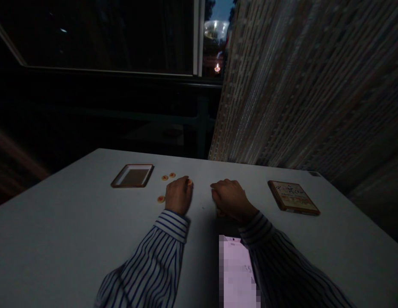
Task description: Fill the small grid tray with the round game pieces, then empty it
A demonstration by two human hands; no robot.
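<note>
My left hand (178, 196) rests on the white table with its fingers curled. A round wooden Chinese chess piece (190, 182) shows at its thumb side, within the fingers. Left of that hand lie more discs with red marks: one Chinese chess piece (160, 199) beside the wrist and two Chinese chess pieces (168, 176) farther back. My right hand (230, 196) is bent down on the table, fingers folded and mostly hidden. Under its palm side, a dim roundish thing (219, 212) is partly visible, too dark to make out.
An open shallow box (148, 182) with a brown rim stands at the left. On the right lies a flat box (293, 197) with writing on its cover. A lit phone (237, 273) is near me, partly under my right sleeve. A string curtain (266, 94) hangs behind the table (89, 239).
</note>
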